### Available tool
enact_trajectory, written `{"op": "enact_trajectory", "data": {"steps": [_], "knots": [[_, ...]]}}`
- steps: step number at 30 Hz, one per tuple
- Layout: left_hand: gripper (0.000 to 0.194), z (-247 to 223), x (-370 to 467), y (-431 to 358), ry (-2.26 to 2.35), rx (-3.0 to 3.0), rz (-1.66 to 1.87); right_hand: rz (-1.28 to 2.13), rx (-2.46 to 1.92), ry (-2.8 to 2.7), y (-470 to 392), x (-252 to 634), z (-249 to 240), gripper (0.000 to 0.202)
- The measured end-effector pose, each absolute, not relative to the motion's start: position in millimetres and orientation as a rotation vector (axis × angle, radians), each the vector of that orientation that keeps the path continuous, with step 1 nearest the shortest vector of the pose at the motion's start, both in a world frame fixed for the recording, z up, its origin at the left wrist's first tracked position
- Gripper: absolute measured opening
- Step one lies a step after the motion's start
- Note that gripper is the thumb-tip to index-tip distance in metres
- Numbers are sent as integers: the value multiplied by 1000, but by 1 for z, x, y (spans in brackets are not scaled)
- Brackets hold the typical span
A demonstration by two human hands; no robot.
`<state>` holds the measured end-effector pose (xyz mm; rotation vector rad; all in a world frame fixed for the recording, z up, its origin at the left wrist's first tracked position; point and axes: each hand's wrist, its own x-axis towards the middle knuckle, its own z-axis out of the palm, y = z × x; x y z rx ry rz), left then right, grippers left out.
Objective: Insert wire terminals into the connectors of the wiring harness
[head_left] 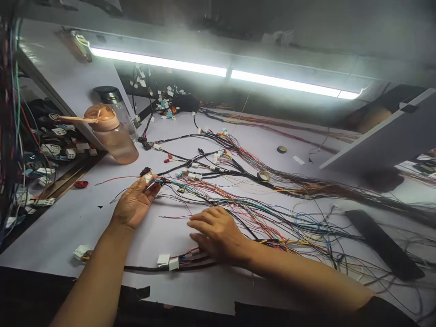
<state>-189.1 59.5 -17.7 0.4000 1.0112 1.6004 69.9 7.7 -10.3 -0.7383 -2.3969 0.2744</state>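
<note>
My left hand (136, 202) pinches a small white connector (148, 178) at the end of a bundle of thin coloured wires (190, 184), with a black connector (146, 171) just behind it. My right hand (218, 234) is over the front part of the wiring, its fingers bent a little and the thumb apart, with no object visible in it. Beneath and left of it, white connectors (164, 260) lie on a black-sleeved cable (145, 269). A loose dark red wire (173, 217) points out between the two hands. The right palm's underside is hidden.
A bottle with an orange lid (117, 141) and a dark-capped clear bottle (117, 106) stand at the left. Tape rolls (263, 176) sit among the harness branches. A long black object (384, 245) lies at the right. A lit tube lamp (160, 62) hangs above.
</note>
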Motion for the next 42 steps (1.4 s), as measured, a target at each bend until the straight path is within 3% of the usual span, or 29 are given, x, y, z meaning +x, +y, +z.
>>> {"op": "enact_trajectory", "data": {"steps": [6, 13, 18, 24, 30, 36, 42], "knots": [[12, -18, -190, 59, 1030, 356, 1579, 219, -938, -2313, 73, 79, -19, 25], [19, -21, -190, 64, 1109, 388, 1514, 235, -885, -2380, 67, 74, -63, 23], [24, -19, -188, 64, 1164, 387, 1503, 383, -896, -2372, 77, 82, -46, 25], [25, -16, -186, 65, 1217, 355, 1501, 492, -1146, -2305, 146, 74, -14, 25], [21, -19, -188, 64, 1175, 407, 1466, 610, -1300, -2471, 178, 36, -22, 26], [21, -20, -188, 63, 1193, 405, 1468, 845, -1211, -2284, 181, 35, -33, 15], [24, -22, -190, 64, 1192, 435, 1465, 764, -1052, -2120, 181, 37, -44, 12]]}}
